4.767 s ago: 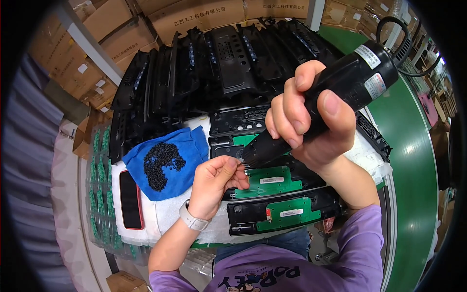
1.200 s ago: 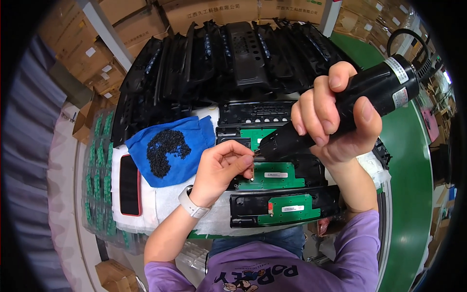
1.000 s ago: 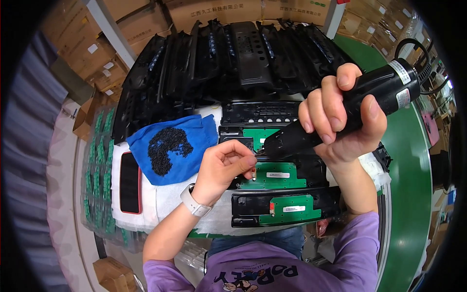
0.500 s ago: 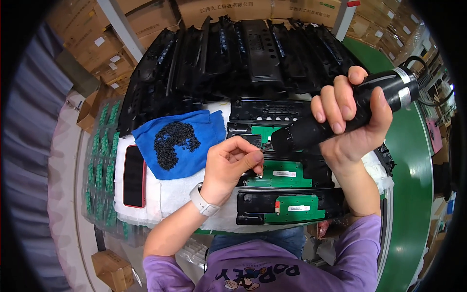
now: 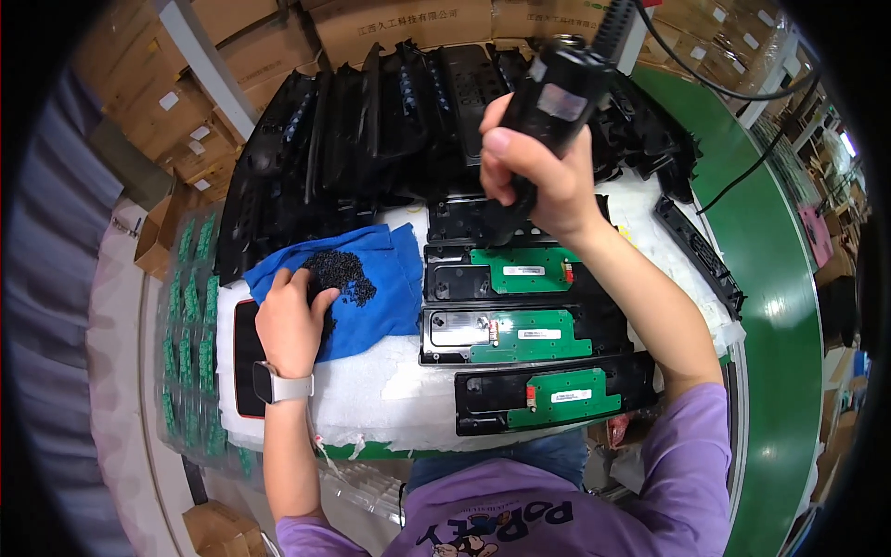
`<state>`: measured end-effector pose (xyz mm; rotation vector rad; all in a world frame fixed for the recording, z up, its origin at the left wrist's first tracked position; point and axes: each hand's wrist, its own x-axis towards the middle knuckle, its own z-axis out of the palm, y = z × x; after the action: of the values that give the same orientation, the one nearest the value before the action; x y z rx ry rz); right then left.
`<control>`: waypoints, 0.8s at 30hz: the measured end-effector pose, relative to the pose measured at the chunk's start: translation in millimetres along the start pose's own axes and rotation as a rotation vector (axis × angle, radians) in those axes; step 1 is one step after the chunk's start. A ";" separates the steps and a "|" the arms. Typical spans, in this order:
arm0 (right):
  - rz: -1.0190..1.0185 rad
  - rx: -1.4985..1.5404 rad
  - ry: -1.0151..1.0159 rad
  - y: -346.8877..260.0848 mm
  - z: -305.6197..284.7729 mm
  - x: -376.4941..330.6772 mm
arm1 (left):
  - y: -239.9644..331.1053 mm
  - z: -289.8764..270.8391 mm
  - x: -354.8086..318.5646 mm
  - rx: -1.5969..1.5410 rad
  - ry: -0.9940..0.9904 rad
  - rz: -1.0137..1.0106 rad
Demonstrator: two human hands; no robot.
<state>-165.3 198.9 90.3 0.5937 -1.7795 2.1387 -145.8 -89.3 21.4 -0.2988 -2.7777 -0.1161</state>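
My left hand [image 5: 290, 320] is down at a pile of small black screws [image 5: 339, 274] on a blue cloth [image 5: 385, 311]. Its thumb and curled fingers are apart, with the fingertips at the pile's left side. A black corded electric screwdriver [image 5: 561, 93] is gripped in my right hand [image 5: 543, 176], raised over the far panels, its lower end pointing down and blurred. Below it lie black plastic panels [image 5: 452, 281] with green circuit boards [image 5: 524, 271], set in a column. Each of the three nearer boards carries a small red-and-metal part [image 5: 531, 397].
Many black molded panels [image 5: 390, 130] are stacked at the back. A phone [image 5: 246, 357] lies left of the cloth, beside clear trays of green boards [image 5: 186, 343]. One narrow black panel [image 5: 696, 251] rests at the right. The screwdriver's cord [image 5: 724, 93] loops to the right.
My left hand has moved left from the panels to the screw pile. The right hand has lifted the screwdriver up and left, turning it more upright, uncovering the boards.
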 end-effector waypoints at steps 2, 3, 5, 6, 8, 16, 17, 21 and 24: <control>0.013 0.010 -0.013 2.6 7.7 1.2 | -4.4 1.9 -0.9 -0.169 0.018 -0.013; 0.013 0.001 -0.011 4.0 10.2 1.4 | -6.3 2.3 0.9 -0.209 0.025 0.000; 0.013 -0.012 -0.012 6.6 10.8 2.6 | -4.8 4.1 2.5 -0.219 0.047 0.006; 0.021 0.003 -0.014 8.0 10.5 2.2 | -4.1 4.6 2.8 -0.222 0.072 0.007; 0.032 0.018 -0.017 9.7 10.1 2.3 | -3.6 4.1 4.1 -0.288 0.101 0.004; 0.040 0.032 -0.086 14.7 15.9 7.8 | -3.7 8.8 3.1 -0.622 0.110 -0.091; 0.051 0.015 -0.096 14.3 18.6 9.1 | -5.7 11.8 2.5 -0.887 0.010 -0.178; 0.062 0.006 -0.116 17.6 22.3 11.5 | 2.2 9.2 3.1 -1.387 -0.146 -0.316; 0.048 0.023 -0.186 16.6 16.2 11.1 | 3.6 11.1 3.1 -1.496 -0.183 -0.294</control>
<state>-180.9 179.4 83.9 0.7860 -1.8836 2.2023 -151.5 -83.9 12.2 -0.2102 -2.2630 -2.2662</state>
